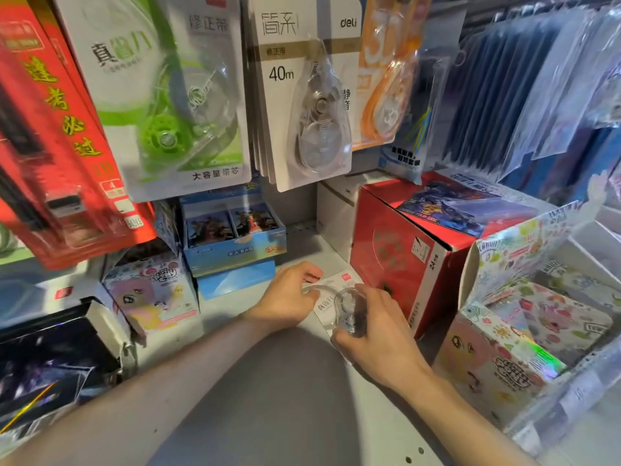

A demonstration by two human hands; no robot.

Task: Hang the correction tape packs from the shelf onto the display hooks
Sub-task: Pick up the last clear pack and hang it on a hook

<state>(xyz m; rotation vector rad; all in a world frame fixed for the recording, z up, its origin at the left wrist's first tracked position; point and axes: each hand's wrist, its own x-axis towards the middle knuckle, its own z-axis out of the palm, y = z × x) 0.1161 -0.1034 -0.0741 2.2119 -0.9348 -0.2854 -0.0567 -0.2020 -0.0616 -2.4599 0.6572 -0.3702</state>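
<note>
Correction tape pack (331, 299) on shelf (268, 381), between card box (235, 243) and carton (396, 264).

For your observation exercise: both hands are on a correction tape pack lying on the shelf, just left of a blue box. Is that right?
Not quite. In the head view the left hand and right hand are on the correction tape pack on the shelf, but the box beside it is a red box.

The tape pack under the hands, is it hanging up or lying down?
Lying down. The tape pack rests flat on the shelf, not on a hook. The right hand grips its clear bubble; the left hand touches it.
</note>
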